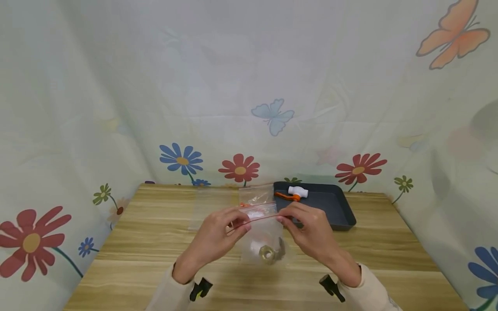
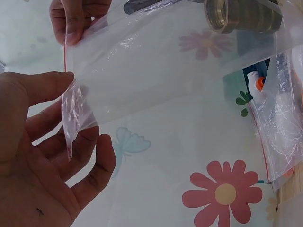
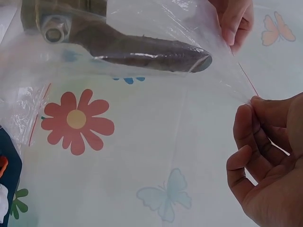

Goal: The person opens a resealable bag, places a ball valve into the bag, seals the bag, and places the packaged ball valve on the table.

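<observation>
My left hand (image 1: 215, 235) and right hand (image 1: 311, 229) pinch the red-lined top edge of a clear zip bag (image 1: 258, 235), one near each end. The bag hangs above the table. Inside, at its bottom, lies a brass ball valve (image 2: 246, 16), also seen through the plastic in the head view. Its dark lever handle (image 3: 147, 56) and a nut (image 3: 55, 29) show in the right wrist view. In the left wrist view, thumb and fingers hold a folded corner of the bag. Whether the zip is fully pressed together cannot be made out.
A dark tray (image 1: 328, 207) at the back right holds a white valve (image 1: 298, 191) with an orange handle. Beside it lies another zip bag (image 1: 258, 194) with something white and orange inside. A flat clear bag (image 1: 214, 201) lies to the left on the wooden table (image 1: 155, 242).
</observation>
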`<state>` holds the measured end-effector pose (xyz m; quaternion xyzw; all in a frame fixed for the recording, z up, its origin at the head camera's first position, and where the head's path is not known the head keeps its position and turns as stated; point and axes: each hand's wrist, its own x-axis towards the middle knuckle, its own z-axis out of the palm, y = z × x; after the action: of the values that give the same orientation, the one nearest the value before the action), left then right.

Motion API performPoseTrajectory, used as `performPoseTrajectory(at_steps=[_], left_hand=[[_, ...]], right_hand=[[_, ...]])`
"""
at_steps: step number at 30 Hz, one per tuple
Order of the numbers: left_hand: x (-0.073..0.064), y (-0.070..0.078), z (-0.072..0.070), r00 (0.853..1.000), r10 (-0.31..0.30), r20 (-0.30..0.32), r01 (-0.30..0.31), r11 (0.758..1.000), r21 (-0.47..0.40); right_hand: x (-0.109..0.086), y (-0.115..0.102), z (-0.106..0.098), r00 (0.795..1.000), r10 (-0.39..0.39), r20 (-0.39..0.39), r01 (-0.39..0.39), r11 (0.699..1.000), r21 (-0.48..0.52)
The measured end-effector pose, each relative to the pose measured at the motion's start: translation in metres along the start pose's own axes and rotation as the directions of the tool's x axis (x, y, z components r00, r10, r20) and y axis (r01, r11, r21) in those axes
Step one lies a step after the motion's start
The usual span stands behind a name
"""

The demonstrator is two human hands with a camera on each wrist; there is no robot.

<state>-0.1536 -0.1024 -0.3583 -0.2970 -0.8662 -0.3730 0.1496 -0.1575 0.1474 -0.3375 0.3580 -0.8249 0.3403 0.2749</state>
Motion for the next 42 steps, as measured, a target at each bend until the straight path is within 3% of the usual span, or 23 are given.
performPoseTrajectory(at_steps=[3,11,22,28,42], left_hand=[[-0.001,-0.001,-0.002,1.000,-0.018,0.020,0.018,1.000,-0.008],[-0.002,-0.001,0.000,0.999,0.020,0.051,-0.021,1.000,0.002],[-0.002,-0.002,0.003,0.999,0.019,0.045,-0.018,1.000,-0.017],[-0.003,-0.003,0.005,0.998,0.054,0.013,-0.054,0.998,-0.014],[-0.001,0.004,0.008,0.999,0.052,0.013,-0.050,0.994,-0.097]], right_hand=[[-0.001,0.002,-0.001,1.000,-0.004,-0.006,0.004,1.000,0.006],[-0.003,0.004,-0.002,0.999,-0.033,-0.030,0.034,0.999,0.020],[-0.003,0.003,-0.002,0.998,-0.039,-0.039,0.039,0.999,0.015],[-0.005,0.003,-0.002,1.000,-0.013,-0.014,0.014,1.000,0.017],[-0.005,-0.001,-0.001,1.000,-0.004,-0.007,0.004,1.000,0.013]])
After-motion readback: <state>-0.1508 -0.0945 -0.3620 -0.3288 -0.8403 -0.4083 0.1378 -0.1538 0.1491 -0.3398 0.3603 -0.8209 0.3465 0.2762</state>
